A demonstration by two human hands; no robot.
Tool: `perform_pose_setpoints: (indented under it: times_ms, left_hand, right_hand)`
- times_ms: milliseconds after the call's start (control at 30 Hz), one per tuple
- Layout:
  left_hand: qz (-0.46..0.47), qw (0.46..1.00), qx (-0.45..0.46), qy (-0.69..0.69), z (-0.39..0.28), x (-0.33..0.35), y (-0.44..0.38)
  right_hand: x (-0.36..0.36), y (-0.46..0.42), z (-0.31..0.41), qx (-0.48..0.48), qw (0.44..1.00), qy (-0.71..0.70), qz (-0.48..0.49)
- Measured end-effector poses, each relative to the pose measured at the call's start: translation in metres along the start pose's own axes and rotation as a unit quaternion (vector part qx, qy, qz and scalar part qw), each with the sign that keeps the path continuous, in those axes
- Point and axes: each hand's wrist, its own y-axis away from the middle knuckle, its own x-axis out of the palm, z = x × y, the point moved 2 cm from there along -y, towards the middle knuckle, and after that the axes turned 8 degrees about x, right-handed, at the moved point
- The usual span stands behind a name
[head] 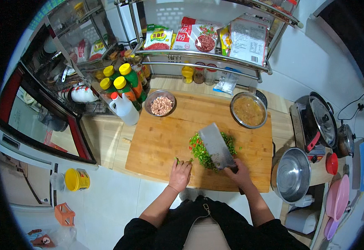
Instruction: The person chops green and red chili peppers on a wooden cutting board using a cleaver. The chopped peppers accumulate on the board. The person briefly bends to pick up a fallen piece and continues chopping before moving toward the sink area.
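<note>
My right hand (241, 175) grips a cleaver (216, 144) by its handle end, near the blade's lower corner. The broad metal blade lies slanted across a heap of chopped green and red peppers (200, 153), hiding the heap's middle. Left of the heap, my left hand (180, 175) is lowered to the wooden cutting board (157, 140). Small green pepper pieces (190, 160) show at its fingertips; whether the fingers grip them is unclear. Farther back on the board stand a metal bowl of pinkish-brown diced pieces (161, 105) and a metal bowl of brownish liquid (248, 109).
A white plastic jug (125, 107) and several yellow-capped bottles (127, 79) stand at the back left. A metal rack (200, 54) holding seasoning packets crosses above the counter. On the right are a large metal basin (292, 175) and a lidded pan (322, 120) on a stove.
</note>
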Motion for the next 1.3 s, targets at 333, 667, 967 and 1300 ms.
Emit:
perform_pose_setpoints:
  times_ms: [333,667,967,1300]
  left_hand:
    - [-0.033,0.998,0.053,0.006,0.010,0.001,0.001]
    - [-0.022,0.996,0.052,0.062,0.022,0.005,-0.001]
    - [0.001,0.995,0.054,0.078,0.033,0.006,0.000]
    - [-0.018,0.995,0.076,0.068,0.032,0.004,-0.006]
  right_hand:
    - [0.048,0.010,0.045,-0.062,0.972,0.209,0.093]
    - [0.052,0.000,0.052,-0.010,0.949,0.243,0.201]
    - [0.074,0.006,0.064,0.073,0.944,0.238,0.217]
    - [0.073,0.009,0.041,0.034,0.976,0.157,0.145]
